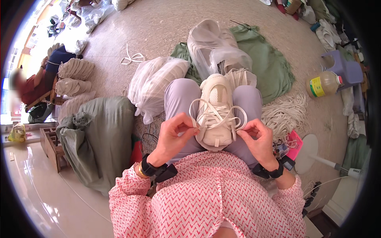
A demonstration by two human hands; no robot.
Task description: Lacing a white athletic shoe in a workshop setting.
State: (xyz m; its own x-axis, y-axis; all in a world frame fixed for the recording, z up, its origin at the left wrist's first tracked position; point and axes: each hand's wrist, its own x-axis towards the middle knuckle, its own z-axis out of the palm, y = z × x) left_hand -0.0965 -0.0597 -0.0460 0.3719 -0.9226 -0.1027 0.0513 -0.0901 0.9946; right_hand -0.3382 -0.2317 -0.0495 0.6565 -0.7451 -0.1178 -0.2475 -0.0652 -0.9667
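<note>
A cream-white sneaker [215,85] rests between my knees, toe pointing away from me. Its white shoelace [216,115] crosses over the tongue and bows out in a loop on either side. At the shoe's left edge, my left hand [174,134] is closed in a pinch on the lace. My right hand [258,141] pinches the lace on the right side, thumb and forefinger together. Exactly how much lace lies inside each pinch is too small to see.
Bagged shoes [158,79] lie ahead-left, more in clear plastic [206,43] on green cloth [274,63]. A heap of loose laces [287,113] sits right, near a yellowish jug [323,84] and purple stool [347,69]. A grey-green sack [107,135] stands left; another person [37,81] sits far left.
</note>
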